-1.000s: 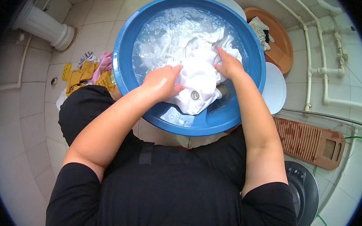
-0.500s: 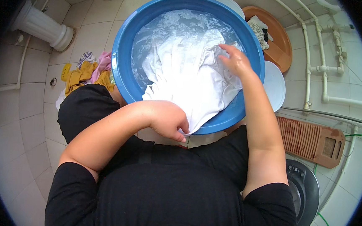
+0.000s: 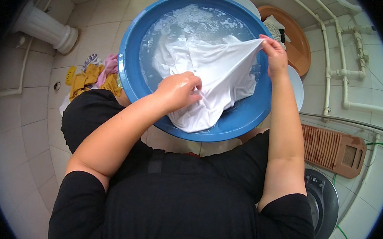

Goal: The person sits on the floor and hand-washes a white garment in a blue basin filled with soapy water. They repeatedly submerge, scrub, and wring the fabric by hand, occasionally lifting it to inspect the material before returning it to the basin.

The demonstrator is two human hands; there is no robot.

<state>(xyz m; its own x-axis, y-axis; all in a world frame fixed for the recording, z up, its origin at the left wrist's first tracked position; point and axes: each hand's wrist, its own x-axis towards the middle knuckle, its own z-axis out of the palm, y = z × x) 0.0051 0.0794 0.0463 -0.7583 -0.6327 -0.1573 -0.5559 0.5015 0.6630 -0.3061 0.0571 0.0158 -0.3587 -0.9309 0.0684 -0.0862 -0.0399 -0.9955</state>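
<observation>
White cloth (image 3: 220, 84) is lying partly in the soapy water (image 3: 198, 20) of a blue basin (image 3: 128, 66). The right hand (image 3: 273, 54) is pinching its edge, holding it taut near the basin's right rim; the left hand (image 3: 182, 90) is curling over nearer folds, though whether it is gripping fabric I cannot tell.

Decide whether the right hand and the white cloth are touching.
Touching: in the head view, the right hand pinches the white cloth at its raised edge.
</observation>
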